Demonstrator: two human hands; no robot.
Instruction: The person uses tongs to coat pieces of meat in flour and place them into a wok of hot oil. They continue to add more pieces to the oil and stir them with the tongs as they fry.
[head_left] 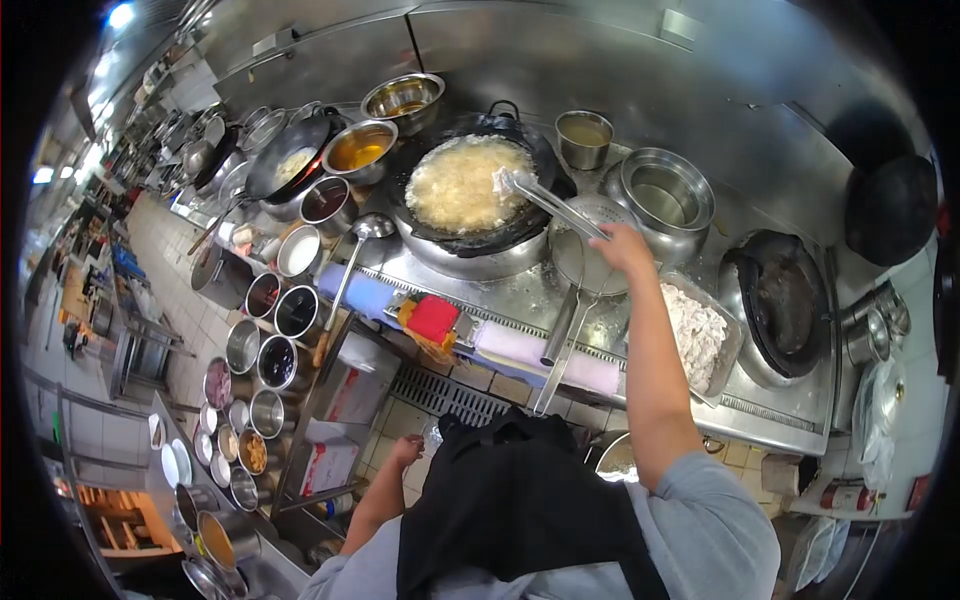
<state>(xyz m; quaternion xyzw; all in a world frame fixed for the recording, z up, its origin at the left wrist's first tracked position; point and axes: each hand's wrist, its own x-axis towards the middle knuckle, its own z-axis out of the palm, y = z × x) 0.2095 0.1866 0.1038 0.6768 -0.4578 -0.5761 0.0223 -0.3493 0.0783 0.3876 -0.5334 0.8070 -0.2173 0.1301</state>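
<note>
The tongs [548,202] are clasped over the wok [530,230], the right hand [620,248] with fingers wrapped round them. The frying pieces [460,185] should be turned gently. Well below the wok, the fingers of the left hand [405,450] cannot be made out.

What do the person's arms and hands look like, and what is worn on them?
Both forearms are bare. The right hand and left hand wear no gloves. Short grey sleeves cover the upper arms, beside a black apron.
</note>
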